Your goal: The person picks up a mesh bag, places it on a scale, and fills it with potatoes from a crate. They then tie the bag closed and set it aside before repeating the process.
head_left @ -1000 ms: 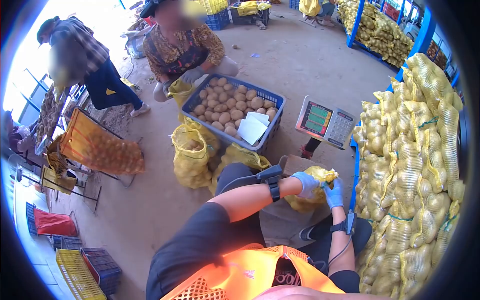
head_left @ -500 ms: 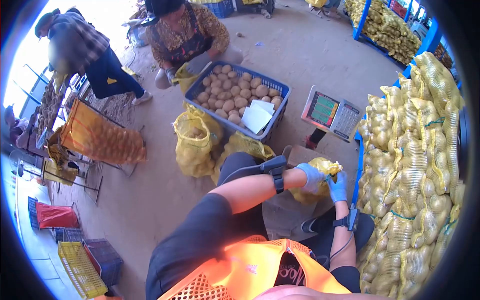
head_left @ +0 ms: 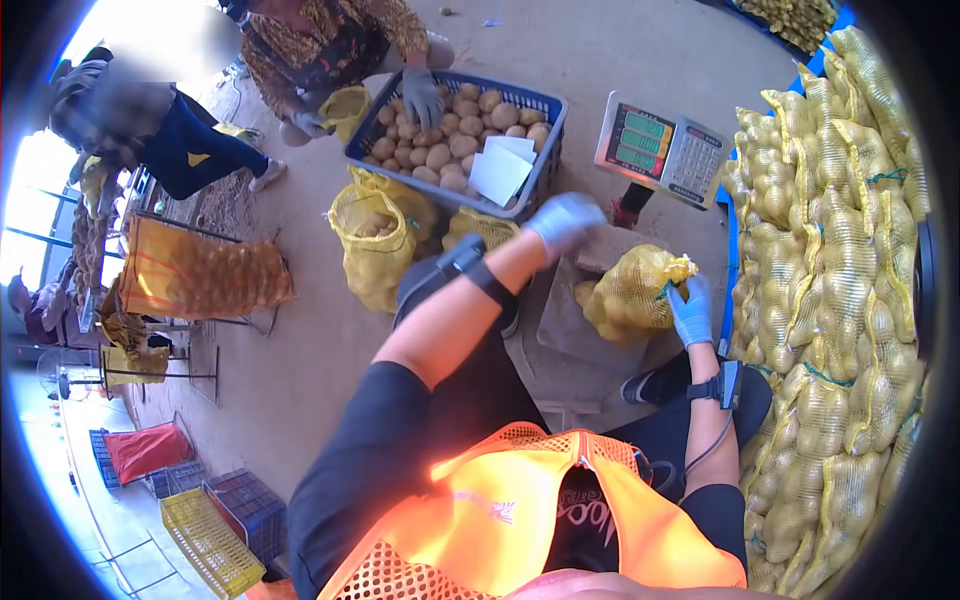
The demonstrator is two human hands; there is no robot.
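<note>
My right hand (head_left: 692,312), in a blue glove, pinches the gathered neck of a yellow mesh bag of potatoes (head_left: 630,300). A green tie shows at that neck. The bag rests on the platform of a scale (head_left: 575,318), between my legs. My left hand (head_left: 565,222), gloved too, is apart from the bag, near the lower right corner of a blue crate (head_left: 345,155); motion blurs its fingers. Potatoes (head_left: 437,157) fill the crate, with white paper sheets (head_left: 500,172) lying on them.
The scale's lit display (head_left: 640,140) stands beyond the bag. Stacked bags of potatoes (head_left: 820,300) line the right side. An open mesh bag (head_left: 370,245) stands beside the crate. A co-worker's gloved hand (head_left: 422,98) reaches into the crate; another person (head_left: 180,140) stands far left.
My left hand has let go of the bag's neck and swung up and left toward the crate. My right hand stays on the neck. The co-worker's hand has moved onto the potatoes.
</note>
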